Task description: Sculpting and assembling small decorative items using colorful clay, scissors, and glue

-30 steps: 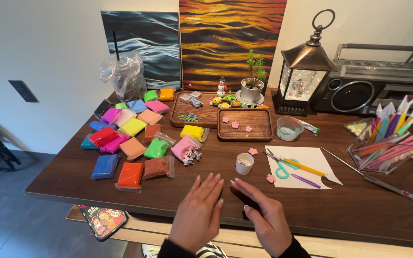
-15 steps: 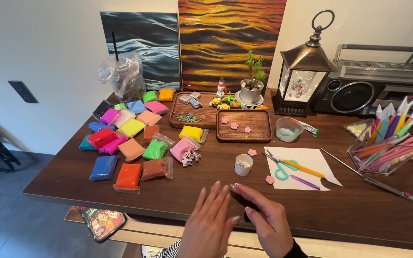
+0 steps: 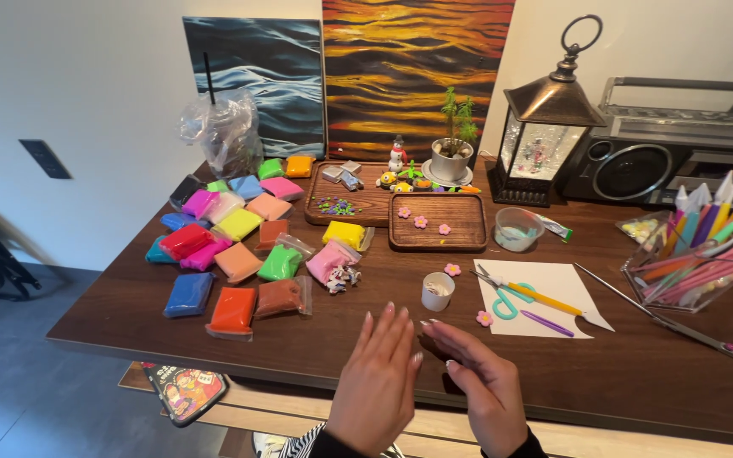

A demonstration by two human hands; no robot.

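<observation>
Two hands work one small brown clay lump [image 3: 432, 346] over the near edge of the desk [image 3: 638, 382]: left hand [image 3: 377, 386] flat with fingers spread, right hand [image 3: 484, 382] cupped under it, the lump pressed between the palms and unshaped so far. Several pink flowers [image 3: 420, 221] already sit on the far wooden tray [image 3: 437, 240] and by the paper sheet [image 3: 566, 280], so some pieces look done. Bare desk lies around the hands; clay packs [image 3: 232, 309] crowd left, white cup [image 3: 437, 291] just beyond, scissors [image 3: 509, 298] right.
</observation>
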